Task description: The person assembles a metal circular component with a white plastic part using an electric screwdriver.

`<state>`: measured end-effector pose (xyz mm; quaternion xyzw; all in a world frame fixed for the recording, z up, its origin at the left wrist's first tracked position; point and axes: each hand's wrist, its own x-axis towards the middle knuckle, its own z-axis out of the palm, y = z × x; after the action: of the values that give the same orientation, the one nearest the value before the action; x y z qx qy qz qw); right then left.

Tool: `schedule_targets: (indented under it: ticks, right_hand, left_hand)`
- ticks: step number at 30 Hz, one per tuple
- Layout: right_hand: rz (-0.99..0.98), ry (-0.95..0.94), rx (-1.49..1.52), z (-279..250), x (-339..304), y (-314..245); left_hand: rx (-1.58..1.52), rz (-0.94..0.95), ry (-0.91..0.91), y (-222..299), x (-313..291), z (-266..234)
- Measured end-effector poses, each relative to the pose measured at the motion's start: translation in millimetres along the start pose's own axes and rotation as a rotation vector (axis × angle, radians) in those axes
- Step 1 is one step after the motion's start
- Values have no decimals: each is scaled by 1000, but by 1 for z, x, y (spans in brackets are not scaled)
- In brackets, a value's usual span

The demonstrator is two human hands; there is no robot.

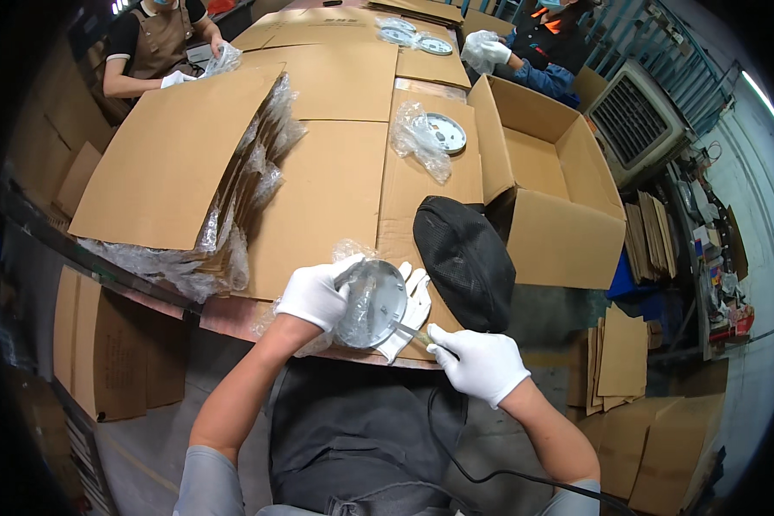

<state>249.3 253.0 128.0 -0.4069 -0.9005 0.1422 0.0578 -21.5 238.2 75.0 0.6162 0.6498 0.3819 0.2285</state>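
At lower centre, gripping round disc (382, 301) with left hand (313, 297), thin tool (416, 334) with right hand (483, 363); seemingly not finished.

Table (225, 316) covered in flat brown cardboard sheets (331, 185); on those: brown cardboard-and-clear-plastic stack (176, 155), black mesh-fabric bundle (466, 262), white cloth glove (417, 298).

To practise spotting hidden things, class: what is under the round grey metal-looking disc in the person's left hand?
Part of a white fabric glove shows past the right edge of the disc. Whether anything else lies directly beneath cannot be seen; the disc covers it.
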Motion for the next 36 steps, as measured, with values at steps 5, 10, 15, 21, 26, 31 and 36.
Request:
schedule_targets:
  ticks: [5, 10, 15, 21, 26, 31, 36]
  right_hand:
    - [-21, -297, -116, -11, 21, -13]
    - [-20, -272, -89, -2, 18, -15]
    - [-28, -38, -57, 26, -6, -11]
    - [-14, 160, 86, 67, -21, 3]
    - [81, 213, 215, 83, -29, 5]
    - [137, 277, 351, 86, -32, 0]
    - [74, 105, 195, 45, -31, -2]
  left_hand:
    - [-4, -37, -50, 8, -1, -4]
    - [11, -44, 0, -7, -1, 6]
    - [-73, -176, 47, -23, -2, 6]
    - [-102, -252, 21, -27, 1, 5]
    - [-263, -301, 135, -23, -10, 22]
    - [-268, -91, 440, -14, -66, 59]
    - [-250, -277, 323, 5, -47, 25]
